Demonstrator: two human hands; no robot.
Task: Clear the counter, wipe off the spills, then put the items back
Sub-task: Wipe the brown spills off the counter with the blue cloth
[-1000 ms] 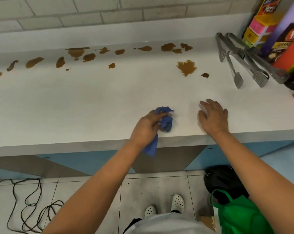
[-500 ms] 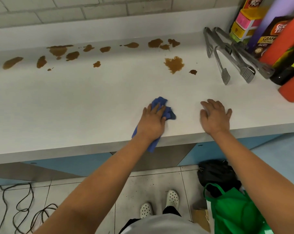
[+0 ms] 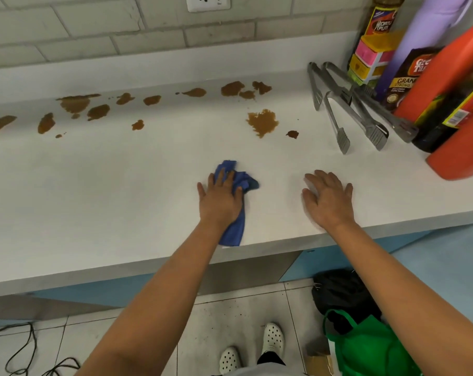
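My left hand (image 3: 220,198) lies flat with straight fingers on a crumpled blue cloth (image 3: 236,226), pressing it onto the white counter (image 3: 108,185) near the front edge. The cloth's tail reaches back to the counter's edge. My right hand (image 3: 328,198) rests palm down on the bare counter to the right of the cloth, holding nothing. Brown spills (image 3: 262,123) dot the back of the counter, with several more patches (image 3: 75,103) running along the back ledge to the left.
Metal tongs (image 3: 349,109) lie at the right. Behind them stand orange bottles (image 3: 447,77), a dark coffee pouch (image 3: 405,77), a purple bottle (image 3: 430,25) and stacked colourful boxes (image 3: 371,55). On the floor are a green bag (image 3: 365,346), a black bag (image 3: 341,294) and cables (image 3: 21,348).
My left hand went from gripping the bunched cloth to lying flat on it and slid it a little farther onto the counter. The right hand stayed put.
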